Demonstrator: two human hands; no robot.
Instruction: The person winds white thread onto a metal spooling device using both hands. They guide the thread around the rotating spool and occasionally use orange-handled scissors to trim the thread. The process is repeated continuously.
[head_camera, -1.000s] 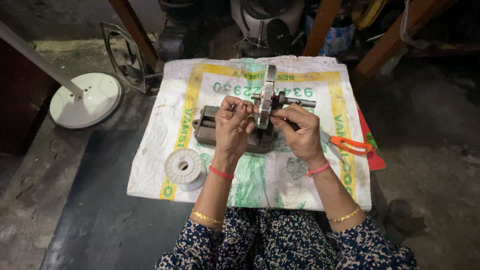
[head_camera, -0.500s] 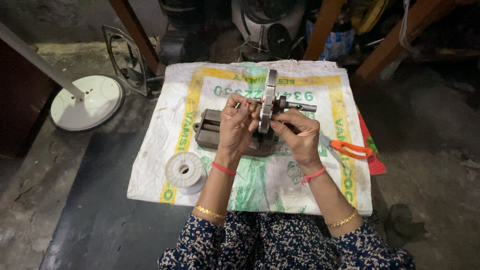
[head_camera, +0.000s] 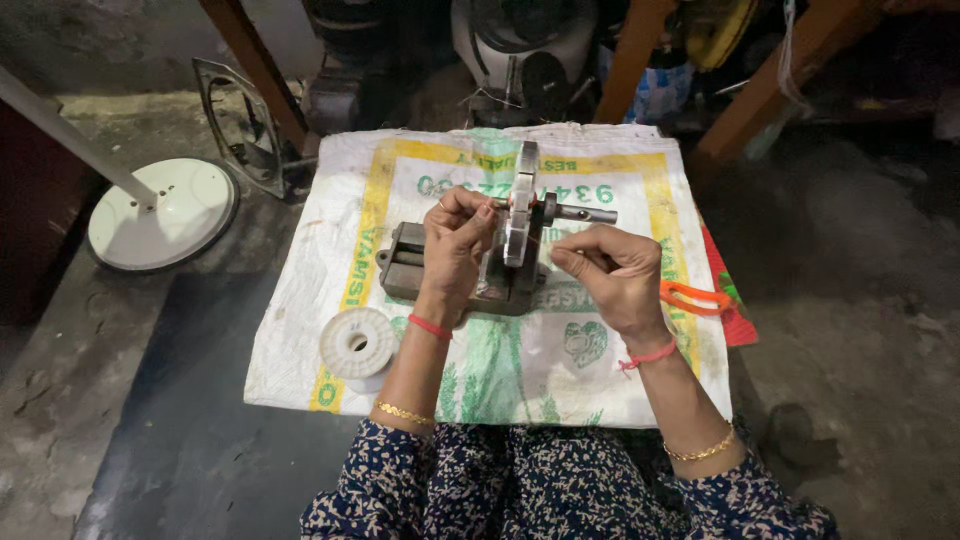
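Left hand (head_camera: 455, 250) pinches its fingertips against the left face of a flat metal disc (head_camera: 520, 205) that stands on edge, closed on something too small to make out. Right hand (head_camera: 612, 278) sits just right of the disc, curled shut with thumb and forefinger pinched together; what it holds cannot be told. Through the disc runs a shaft (head_camera: 585, 213) that sticks out to the right. Disc and shaft rest on a dark metal stand (head_camera: 405, 268) in the middle of a white woven sack (head_camera: 560, 370) spread on the floor. Near the sack's lower left corner lies a white spool (head_camera: 358, 343). Orange-handled scissors (head_camera: 695, 297) lie at its right edge. Off the sack to the left stands a round white base (head_camera: 165, 212) with a pole.
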